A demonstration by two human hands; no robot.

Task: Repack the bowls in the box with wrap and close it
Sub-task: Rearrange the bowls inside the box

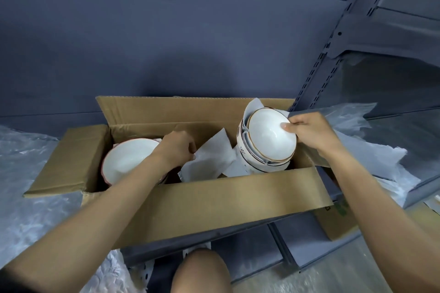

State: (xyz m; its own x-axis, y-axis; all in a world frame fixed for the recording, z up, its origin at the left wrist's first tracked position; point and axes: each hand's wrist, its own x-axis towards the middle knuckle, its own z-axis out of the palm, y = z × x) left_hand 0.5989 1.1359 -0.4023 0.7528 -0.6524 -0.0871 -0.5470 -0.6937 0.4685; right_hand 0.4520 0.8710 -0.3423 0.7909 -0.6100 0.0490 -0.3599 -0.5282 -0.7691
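Below, we see an open brown cardboard box (214, 200) resting on a grey metal shelf (404, 126), its long front flap hanging over the shelf's near edge and its side flap (69, 162) folded out toward the shelf's left end. Our right hand (312, 134) pinches the rim of a white ceramic bowl with a thin gold edge (269, 137), thumb and fingers (289, 127) pressed together on it; that bowl tops a tilted stack of similar bowls (259, 162) standing in the right end of the box, with sheets of white paper between them. Our left hand (177, 150) reaches into the middle of the box, its curled fingers gripping a crumpled sheet of white wrapping paper (209, 157) that lies between the two groups of bowls. Partly hidden beneath the left forearm, a second white bowl with a reddish rim (126, 162) sits in the left end of the box. Clear plastic wrap (21, 185) lies on the shelf toward its left end, and more clear plastic film (352, 114) and white paper sheets (385, 162) are heaped toward its right end. A bare knee (202, 271) shows in front of the shelf.
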